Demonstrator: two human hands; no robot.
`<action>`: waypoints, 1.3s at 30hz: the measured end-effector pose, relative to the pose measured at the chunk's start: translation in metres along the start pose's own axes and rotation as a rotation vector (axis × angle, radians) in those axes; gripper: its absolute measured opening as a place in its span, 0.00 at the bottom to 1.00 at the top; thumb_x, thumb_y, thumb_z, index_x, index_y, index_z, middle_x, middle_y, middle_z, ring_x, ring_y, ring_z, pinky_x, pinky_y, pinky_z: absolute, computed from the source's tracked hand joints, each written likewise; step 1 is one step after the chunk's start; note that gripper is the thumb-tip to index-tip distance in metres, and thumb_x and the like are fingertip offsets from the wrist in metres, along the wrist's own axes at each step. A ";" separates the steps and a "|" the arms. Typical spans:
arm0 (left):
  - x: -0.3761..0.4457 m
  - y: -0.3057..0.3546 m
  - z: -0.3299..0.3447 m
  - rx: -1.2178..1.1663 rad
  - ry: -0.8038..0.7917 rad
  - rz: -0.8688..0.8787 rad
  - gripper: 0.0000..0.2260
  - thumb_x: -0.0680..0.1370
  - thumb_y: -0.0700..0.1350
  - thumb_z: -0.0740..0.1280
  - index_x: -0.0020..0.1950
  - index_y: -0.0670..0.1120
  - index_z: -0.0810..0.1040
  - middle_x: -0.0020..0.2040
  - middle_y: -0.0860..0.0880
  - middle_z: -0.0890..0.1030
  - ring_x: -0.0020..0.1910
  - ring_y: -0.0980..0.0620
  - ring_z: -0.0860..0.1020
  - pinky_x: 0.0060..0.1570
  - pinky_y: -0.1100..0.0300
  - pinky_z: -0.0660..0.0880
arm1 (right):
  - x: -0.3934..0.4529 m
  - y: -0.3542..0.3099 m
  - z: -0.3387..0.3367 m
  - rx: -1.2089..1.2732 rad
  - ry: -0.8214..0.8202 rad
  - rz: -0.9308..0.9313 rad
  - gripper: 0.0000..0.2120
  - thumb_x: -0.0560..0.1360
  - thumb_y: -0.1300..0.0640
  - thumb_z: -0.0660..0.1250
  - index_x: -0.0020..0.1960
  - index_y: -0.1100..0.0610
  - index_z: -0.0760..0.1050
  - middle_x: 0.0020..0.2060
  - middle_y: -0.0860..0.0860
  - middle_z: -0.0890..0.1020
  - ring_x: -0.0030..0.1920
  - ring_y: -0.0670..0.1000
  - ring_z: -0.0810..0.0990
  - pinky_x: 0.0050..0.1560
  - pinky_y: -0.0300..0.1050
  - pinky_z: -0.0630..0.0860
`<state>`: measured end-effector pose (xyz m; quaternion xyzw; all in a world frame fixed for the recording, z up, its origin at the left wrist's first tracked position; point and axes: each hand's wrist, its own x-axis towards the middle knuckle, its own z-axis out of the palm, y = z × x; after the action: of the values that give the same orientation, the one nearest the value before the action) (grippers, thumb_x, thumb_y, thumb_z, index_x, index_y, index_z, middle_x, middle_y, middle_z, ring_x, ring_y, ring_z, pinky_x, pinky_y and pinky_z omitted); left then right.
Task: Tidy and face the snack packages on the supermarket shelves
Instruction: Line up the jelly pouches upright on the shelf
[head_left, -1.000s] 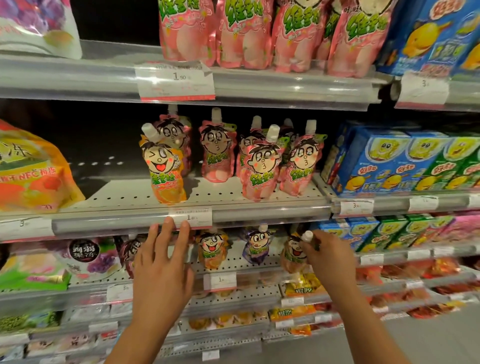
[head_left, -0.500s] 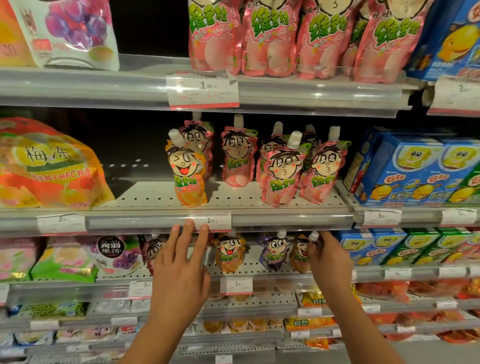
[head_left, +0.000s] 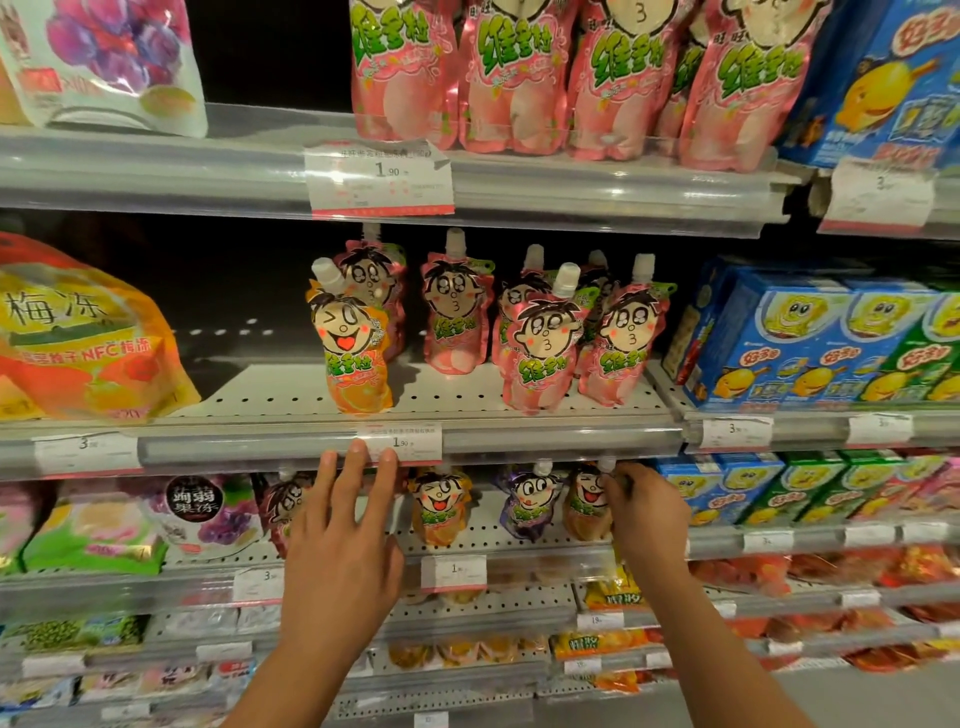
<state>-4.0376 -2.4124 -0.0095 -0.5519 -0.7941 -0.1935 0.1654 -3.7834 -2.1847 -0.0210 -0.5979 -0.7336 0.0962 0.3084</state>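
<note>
Small spouted jelly pouches with cartoon faces stand on two shelves. On the middle shelf an orange pouch (head_left: 356, 353) leans at the front left, with several pink pouches (head_left: 543, 348) beside it. One shelf lower stand an orange pouch (head_left: 441, 506), a purple pouch (head_left: 527, 504) and another orange pouch (head_left: 587, 501). My right hand (head_left: 647, 512) grips that last orange pouch near its white cap. My left hand (head_left: 345, 540) is spread flat, its fingertips at the middle shelf's rail (head_left: 260, 449), partly hiding a dark red pouch (head_left: 280, 501).
Large pink pouches (head_left: 613, 78) line the top shelf. Blue and green snack boxes (head_left: 810, 338) fill the right side of both shelves. A big orange bag (head_left: 78, 332) and a grape jelly bag (head_left: 208, 506) sit at the left. Price tags (head_left: 402, 441) hang along each rail.
My view has shifted left, so the shelves sit further right. My right hand has pushed the orange pouch deeper onto the lower shelf. My left hand stays at the rail.
</note>
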 end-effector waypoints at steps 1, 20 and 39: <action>0.000 0.000 0.000 0.001 0.007 0.003 0.39 0.72 0.48 0.68 0.82 0.46 0.59 0.80 0.38 0.60 0.79 0.34 0.58 0.68 0.33 0.69 | 0.000 -0.001 0.001 0.006 0.008 0.011 0.07 0.79 0.54 0.70 0.51 0.57 0.83 0.42 0.55 0.85 0.39 0.58 0.81 0.30 0.38 0.57; -0.003 -0.002 -0.001 -0.136 0.094 -0.007 0.37 0.75 0.47 0.67 0.82 0.45 0.58 0.82 0.43 0.59 0.82 0.40 0.54 0.74 0.37 0.64 | -0.071 -0.030 -0.030 0.104 0.292 -0.548 0.21 0.76 0.59 0.65 0.69 0.62 0.76 0.69 0.60 0.76 0.67 0.59 0.76 0.60 0.54 0.76; 0.066 -0.014 0.038 -0.112 -0.380 -0.321 0.11 0.78 0.39 0.66 0.60 0.44 0.78 0.55 0.42 0.81 0.55 0.40 0.80 0.50 0.48 0.80 | -0.058 -0.037 -0.014 0.005 0.074 -0.511 0.42 0.72 0.62 0.75 0.81 0.59 0.59 0.82 0.57 0.53 0.82 0.59 0.50 0.74 0.64 0.65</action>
<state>-4.0748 -2.3447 -0.0135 -0.4535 -0.8764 -0.1539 -0.0504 -3.8003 -2.2521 -0.0109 -0.3956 -0.8488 -0.0048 0.3507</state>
